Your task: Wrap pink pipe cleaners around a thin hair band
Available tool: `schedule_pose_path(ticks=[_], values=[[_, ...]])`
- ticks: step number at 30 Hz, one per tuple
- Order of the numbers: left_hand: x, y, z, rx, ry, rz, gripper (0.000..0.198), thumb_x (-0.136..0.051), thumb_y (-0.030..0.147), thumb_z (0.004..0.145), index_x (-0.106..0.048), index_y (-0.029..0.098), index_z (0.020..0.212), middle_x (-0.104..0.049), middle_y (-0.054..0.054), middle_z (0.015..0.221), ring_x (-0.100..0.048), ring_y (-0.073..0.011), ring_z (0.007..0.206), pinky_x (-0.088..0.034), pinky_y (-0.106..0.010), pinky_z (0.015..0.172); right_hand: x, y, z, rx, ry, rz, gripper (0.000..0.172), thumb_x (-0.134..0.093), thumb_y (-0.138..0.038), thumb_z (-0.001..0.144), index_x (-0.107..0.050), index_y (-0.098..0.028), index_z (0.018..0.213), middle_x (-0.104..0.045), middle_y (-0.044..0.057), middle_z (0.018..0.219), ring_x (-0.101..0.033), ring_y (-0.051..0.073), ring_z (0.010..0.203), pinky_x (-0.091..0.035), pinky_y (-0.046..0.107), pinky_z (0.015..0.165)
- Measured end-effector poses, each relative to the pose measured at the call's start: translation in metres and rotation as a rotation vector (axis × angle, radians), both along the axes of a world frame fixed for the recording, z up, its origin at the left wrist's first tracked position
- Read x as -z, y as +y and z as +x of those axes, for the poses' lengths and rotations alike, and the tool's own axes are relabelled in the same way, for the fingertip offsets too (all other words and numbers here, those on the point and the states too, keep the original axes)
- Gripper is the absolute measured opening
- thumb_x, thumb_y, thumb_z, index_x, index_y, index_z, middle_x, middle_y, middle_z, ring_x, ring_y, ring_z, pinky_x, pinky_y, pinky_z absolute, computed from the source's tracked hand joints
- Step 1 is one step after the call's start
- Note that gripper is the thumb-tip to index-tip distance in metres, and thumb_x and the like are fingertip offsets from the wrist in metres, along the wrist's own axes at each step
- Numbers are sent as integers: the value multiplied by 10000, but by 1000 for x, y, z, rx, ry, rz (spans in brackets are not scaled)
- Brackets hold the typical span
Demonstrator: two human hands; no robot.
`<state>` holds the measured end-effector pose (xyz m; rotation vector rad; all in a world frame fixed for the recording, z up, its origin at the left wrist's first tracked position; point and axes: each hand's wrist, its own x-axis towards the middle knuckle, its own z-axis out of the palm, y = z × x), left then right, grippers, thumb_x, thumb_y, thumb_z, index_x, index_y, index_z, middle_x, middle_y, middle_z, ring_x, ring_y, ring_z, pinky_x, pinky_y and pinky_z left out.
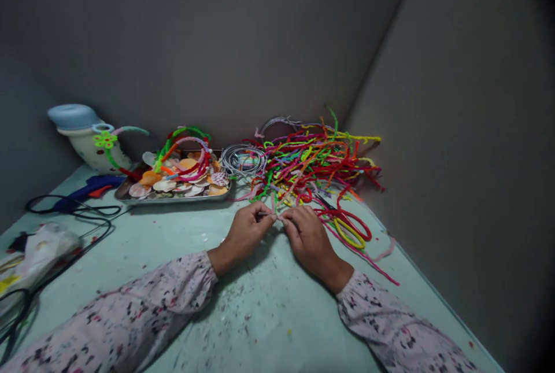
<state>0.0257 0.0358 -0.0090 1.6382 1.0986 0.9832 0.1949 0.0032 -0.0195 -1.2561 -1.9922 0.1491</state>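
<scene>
Over the middle of the table, my left hand (247,228) and my right hand (309,240) meet almost fingertip to fingertip. Both are closed in a pinch on a thin pale pink pipe cleaner (278,217), mostly hidden by the fingers. Just beyond them spreads a tangled heap of many-coloured pipe cleaners (303,159). Scissors (351,225) with red and yellow handles lie right of my right hand, partly among loose strands. A coil of grey wire (244,160) rests behind my left hand.
A metal tray (173,202) of seashells (186,185) stands at the back left, with pipe-cleaner-wrapped hoops (191,153) on it. Behind it leans a white container with a blue lid (73,117). A blue tool (87,191), black cable (93,240) and plastic bag (47,248) lie left. Grey walls enclose the table.
</scene>
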Motion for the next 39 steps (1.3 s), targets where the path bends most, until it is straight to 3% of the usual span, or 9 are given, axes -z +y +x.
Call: schedule_pose_path(ticks=[13, 39], values=[[2, -6, 4, 16, 10, 96, 189, -567, 333, 839, -604, 151, 877, -599, 0, 759, -521, -114, 659, -395, -220, 594, 0, 1, 0, 13, 33, 16, 125, -485, -221, 940, -608, -202, 946, -635, 58, 916, -521, 217, 878, -427, 380, 805], [-3, -5, 5, -135, 203, 108, 202, -515, 278, 787, -566, 165, 627, -523, 25, 569, -462, -120, 559, -322, -226, 539, 0, -1, -2, -25, -22, 8, 121, -502, -203, 929, -620, -202, 905, -641, 57, 881, -537, 215, 874, -425, 372, 801]])
